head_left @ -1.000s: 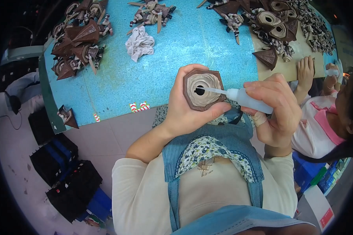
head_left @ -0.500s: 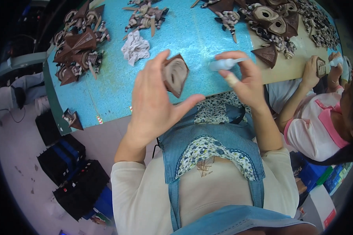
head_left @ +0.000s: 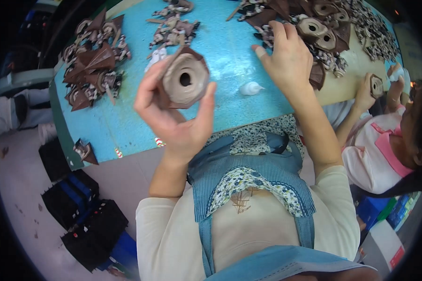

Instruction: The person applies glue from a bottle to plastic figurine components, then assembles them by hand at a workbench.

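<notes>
My left hand (head_left: pixel 176 129) is clamped around a brown faceted piece (head_left: pixel 196 82), raised above the near part of the counter (head_left: pixel 229 56) with its pale underside and dark central hole facing up toward me. My right hand (head_left: pixel 290 58) has thumb and fingers spread apart over the small figures (head_left: pixel 266 36) at the far right, though I cannot tell whether it touches them. The white squeeze bottle (head_left: pixel 251 88) lies on its side between my hands, nozzle pointing right.
</notes>
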`<state>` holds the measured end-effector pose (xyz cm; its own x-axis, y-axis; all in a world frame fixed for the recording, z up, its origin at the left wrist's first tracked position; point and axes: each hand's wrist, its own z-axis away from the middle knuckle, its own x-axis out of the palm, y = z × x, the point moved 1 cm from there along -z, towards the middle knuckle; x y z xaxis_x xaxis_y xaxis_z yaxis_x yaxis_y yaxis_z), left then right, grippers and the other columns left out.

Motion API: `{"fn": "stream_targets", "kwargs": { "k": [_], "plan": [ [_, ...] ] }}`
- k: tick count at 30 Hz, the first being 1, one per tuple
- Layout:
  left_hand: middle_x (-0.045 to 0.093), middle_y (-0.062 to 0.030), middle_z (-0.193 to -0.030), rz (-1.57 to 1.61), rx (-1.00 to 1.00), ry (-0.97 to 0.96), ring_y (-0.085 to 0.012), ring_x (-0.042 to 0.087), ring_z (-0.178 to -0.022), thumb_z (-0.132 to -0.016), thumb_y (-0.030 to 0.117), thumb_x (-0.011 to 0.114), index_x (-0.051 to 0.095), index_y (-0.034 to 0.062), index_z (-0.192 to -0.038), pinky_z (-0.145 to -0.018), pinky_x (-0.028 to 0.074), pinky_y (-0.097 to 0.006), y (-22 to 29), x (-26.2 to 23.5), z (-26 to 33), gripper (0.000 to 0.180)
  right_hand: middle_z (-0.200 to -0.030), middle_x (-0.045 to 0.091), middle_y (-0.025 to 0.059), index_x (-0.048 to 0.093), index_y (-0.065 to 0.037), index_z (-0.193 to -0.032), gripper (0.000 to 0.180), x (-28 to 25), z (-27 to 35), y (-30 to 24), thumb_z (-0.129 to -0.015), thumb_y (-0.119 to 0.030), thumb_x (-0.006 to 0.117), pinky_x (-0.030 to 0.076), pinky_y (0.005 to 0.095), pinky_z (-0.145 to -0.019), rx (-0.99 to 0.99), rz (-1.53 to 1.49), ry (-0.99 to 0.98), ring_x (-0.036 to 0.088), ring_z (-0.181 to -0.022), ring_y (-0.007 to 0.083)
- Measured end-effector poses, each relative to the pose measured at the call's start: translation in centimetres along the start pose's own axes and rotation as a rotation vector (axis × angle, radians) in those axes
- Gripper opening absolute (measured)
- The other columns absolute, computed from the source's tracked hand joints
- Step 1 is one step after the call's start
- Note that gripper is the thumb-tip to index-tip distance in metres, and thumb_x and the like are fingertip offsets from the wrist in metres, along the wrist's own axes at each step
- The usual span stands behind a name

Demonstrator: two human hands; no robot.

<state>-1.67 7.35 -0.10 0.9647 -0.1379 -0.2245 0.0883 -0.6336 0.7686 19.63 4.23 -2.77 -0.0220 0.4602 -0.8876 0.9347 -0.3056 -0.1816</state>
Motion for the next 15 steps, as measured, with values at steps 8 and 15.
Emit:
{"fn": "stream_targets", "kwargs": {
  "k": [8, 15],
  "plan": [
    [0.038, -0.0217, -0.127, 0.097, 0.124, 0.162, -0.0301, 0.053, -0.117, -0.067, -0.006, 0.081, 0.023, 0.0092, -0.112, -0.098, 0.051, -0.037, -1.2, 0.9, 0.2, 0.075, -0.085, 0.068, 0.0121, 0.063, -0.004, -0.111, 0.038, -1.1, -0.5, 2.1, -0.073, -0.007, 0.063, 0.053, 0.0331, -0.072, 0.299, -0.474, -0.076, 0.065, -0.074, 0.0212],
    [0.041, -0.0167, -0.121, 0.062, 0.295, 0.308, -0.0368, 0.057, -0.111, -0.063, -0.003, 0.085, 0.023, 0.012, -0.105, -0.092, 0.051, -0.044, -1.5, 1.0, -0.2, 0.077, -0.117, 0.058, 0.0152, 0.051, 0.005, -0.123, 0.048, -3.9, 1.7, 3.9, -0.077, -0.003, 0.053, 0.051, 0.0316, -0.08, 0.554, -1.738, -0.284, 0.058, -0.1, 0.0199]
  ]
}}
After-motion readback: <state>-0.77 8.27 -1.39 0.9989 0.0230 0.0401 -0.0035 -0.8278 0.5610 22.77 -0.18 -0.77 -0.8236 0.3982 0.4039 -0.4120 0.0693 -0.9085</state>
